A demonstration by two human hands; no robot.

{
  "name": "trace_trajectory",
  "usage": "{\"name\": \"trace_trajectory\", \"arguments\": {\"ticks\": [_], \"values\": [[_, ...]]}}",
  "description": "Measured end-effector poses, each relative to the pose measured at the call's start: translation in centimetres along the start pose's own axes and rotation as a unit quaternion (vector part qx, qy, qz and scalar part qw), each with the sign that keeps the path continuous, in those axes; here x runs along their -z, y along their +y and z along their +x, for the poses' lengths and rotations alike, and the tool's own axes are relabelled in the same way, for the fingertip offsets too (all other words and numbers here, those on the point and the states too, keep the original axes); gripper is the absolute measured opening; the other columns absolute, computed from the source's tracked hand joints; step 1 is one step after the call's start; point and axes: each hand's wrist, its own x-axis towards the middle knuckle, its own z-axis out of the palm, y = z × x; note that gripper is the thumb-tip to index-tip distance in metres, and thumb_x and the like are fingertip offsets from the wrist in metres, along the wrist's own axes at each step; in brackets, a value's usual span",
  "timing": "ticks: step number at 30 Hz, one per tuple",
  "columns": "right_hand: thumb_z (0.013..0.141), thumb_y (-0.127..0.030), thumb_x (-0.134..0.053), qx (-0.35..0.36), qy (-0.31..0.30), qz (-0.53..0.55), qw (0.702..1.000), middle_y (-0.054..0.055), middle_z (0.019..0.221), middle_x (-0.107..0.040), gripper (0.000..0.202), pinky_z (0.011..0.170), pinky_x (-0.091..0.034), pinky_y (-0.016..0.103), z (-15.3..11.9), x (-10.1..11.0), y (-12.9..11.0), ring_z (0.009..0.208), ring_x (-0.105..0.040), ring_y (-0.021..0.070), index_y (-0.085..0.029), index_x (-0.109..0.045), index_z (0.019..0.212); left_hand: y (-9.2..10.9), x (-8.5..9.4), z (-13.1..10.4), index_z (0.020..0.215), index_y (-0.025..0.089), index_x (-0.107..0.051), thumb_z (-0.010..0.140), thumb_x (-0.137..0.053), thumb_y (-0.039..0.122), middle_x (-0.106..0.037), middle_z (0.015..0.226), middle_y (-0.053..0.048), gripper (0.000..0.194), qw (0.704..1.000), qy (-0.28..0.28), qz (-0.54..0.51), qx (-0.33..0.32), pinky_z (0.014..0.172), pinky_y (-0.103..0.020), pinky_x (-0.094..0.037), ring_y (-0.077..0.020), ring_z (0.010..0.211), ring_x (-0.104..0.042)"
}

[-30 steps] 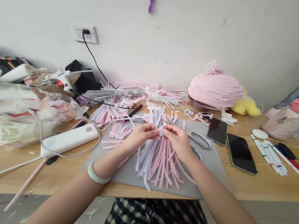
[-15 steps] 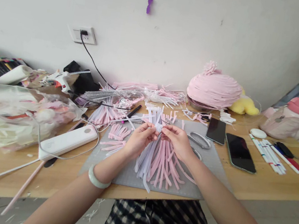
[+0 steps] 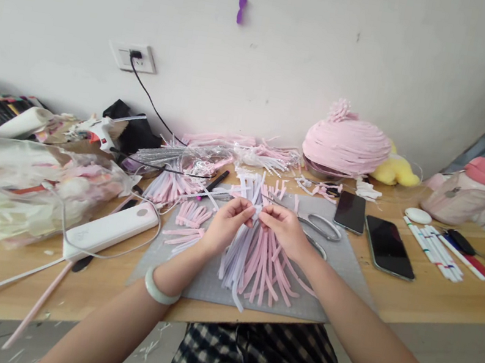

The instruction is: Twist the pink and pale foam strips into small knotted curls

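Observation:
Fingertips of my left hand and my right hand meet over the grey cutting mat. Both pinch a small pale lavender-white piece, which looks like a short fuzzy strip; its shape is partly hidden by the fingers. Beneath the hands lie long pale lavender strips and, beside them, pink fuzzy strips fanned toward the front edge. A pair of scissors rests just right of my right hand. Short pink bundles lie left of my left hand.
A white box-shaped device with a cable and a plastic bag of scraps occupy the left. Two phones, several markers and a lidded jug stand right. Behind is a pink strip-covered dome.
Both hands stay together at the same spot, with the fingers shifting slightly around the pale piece. The surrounding things have not moved.

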Motion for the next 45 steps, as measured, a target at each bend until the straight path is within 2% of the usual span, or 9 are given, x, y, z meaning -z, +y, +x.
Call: {"name": "trace_trajectory", "arguments": {"ticks": [4, 7, 11, 18, 24, 27, 33, 39, 45], "values": [[0.069, -0.029, -0.060, 0.018, -0.022, 0.058, 0.998, -0.003, 0.059, -0.052, 0.014, 0.056, -0.036, 0.023, 0.0, -0.1, 0.2, 0.055, -0.046, 0.0082, -0.016, -0.057, 0.066, 0.4, -0.6, -0.6, 0.069, 0.014, -0.053, 0.069, -0.061, 0.023, -0.049, 0.057, 0.005, 0.012, 0.989, -0.003, -0.148, 0.021, 0.054, -0.018, -0.032, -0.0049, 0.051, -0.042], [0.070, -0.028, -0.059, 0.028, -0.034, 0.085, 0.995, -0.003, 0.059, -0.052, 0.013, 0.056, -0.037, 0.023, 0.1, 0.1, 0.3, 0.055, -0.046, 0.0079, -0.016, -0.059, 0.068, 0.8, -0.9, -0.9, 0.068, 0.014, -0.053, 0.070, -0.060, 0.021, -0.047, 0.057, 0.004, 0.010, 0.981, -0.012, -0.191, 0.019, 0.055, -0.018, -0.033, -0.0045, 0.050, -0.040], [0.070, -0.030, -0.061, 0.030, -0.048, 0.054, 0.997, -0.003, 0.059, -0.053, 0.014, 0.056, -0.037, 0.023, 0.2, 0.4, -0.1, 0.055, -0.046, 0.0080, -0.016, -0.060, 0.069, 1.0, -0.8, -0.9, 0.068, 0.015, -0.052, 0.070, -0.061, 0.024, -0.047, 0.056, 0.005, 0.013, 0.991, 0.001, -0.132, 0.013, 0.054, -0.019, -0.034, -0.0051, 0.050, -0.041], [0.068, -0.036, -0.063, 0.009, -0.011, 0.052, 0.999, -0.002, 0.061, -0.056, 0.020, 0.056, -0.040, 0.024, 0.0, -0.1, -0.2, 0.055, -0.049, 0.0092, -0.016, -0.059, 0.068, 0.0, -1.1, -0.6, 0.074, 0.018, -0.047, 0.074, -0.056, 0.032, -0.052, 0.064, 0.005, 0.016, 0.996, 0.065, 0.015, -0.059, 0.061, -0.022, -0.041, -0.0081, 0.056, -0.052], [0.063, -0.038, -0.066, -0.022, 0.052, 0.091, 0.994, -0.004, 0.056, -0.054, 0.023, 0.051, -0.039, 0.022, 0.3, 0.0, 0.0, 0.051, -0.048, 0.0077, -0.016, -0.060, 0.067, 0.0, -0.8, -0.6, 0.072, 0.016, -0.052, 0.074, -0.056, 0.031, -0.053, 0.060, 0.004, 0.016, 0.997, 0.015, 0.065, -0.028, 0.062, -0.022, -0.039, -0.0087, 0.057, -0.051], [0.063, -0.042, -0.065, -0.035, 0.064, 0.116, 0.991, -0.002, 0.058, -0.056, 0.027, 0.052, -0.040, 0.022, 0.5, 0.2, 0.0, 0.051, -0.050, 0.0079, -0.015, -0.061, 0.067, 0.0, -0.7, -0.6, 0.069, 0.015, -0.054, 0.071, -0.059, 0.031, -0.055, 0.059, 0.003, 0.017, 0.998, -0.015, 0.055, 0.014, 0.060, -0.021, -0.038, -0.0086, 0.056, -0.050], [0.061, -0.039, -0.067, -0.019, 0.065, 0.064, 0.996, 0.000, 0.064, -0.061, 0.026, 0.059, -0.046, 0.026, 0.4, 0.3, 0.0, 0.059, -0.056, 0.0119, -0.016, -0.063, 0.071, 0.0, -0.7, -0.5, 0.065, 0.014, -0.055, 0.069, -0.061, 0.032, -0.054, 0.056, 0.003, 0.019, 0.999, 0.016, 0.028, 0.042, 0.059, -0.021, -0.037, -0.0081, 0.053, -0.049], [0.063, -0.036, -0.065, 0.019, 0.070, -0.005, 0.997, -0.001, 0.061, -0.059, 0.019, 0.055, -0.044, 0.025, 0.4, 0.3, 0.0, 0.055, -0.053, 0.0115, -0.017, -0.063, 0.067, 0.1, -0.7, -0.4, 0.070, 0.015, -0.055, 0.069, -0.061, 0.032, -0.055, 0.060, 0.004, 0.018, 0.999, 0.024, 0.048, 0.001, 0.058, -0.021, -0.038, -0.0079, 0.054, -0.050], [0.062, -0.032, -0.064, -0.027, 0.033, 0.037, 0.998, -0.002, 0.054, -0.055, 0.017, 0.052, -0.040, 0.024, 0.2, 0.4, -0.5, 0.052, -0.049, 0.0099, -0.015, -0.064, 0.063, 0.5, -0.4, -0.4, 0.070, 0.015, -0.056, 0.068, -0.062, 0.027, -0.056, 0.059, 0.004, 0.013, 0.998, 0.017, 0.056, -0.014, 0.060, -0.022, -0.039, -0.0084, 0.055, -0.052]]}}
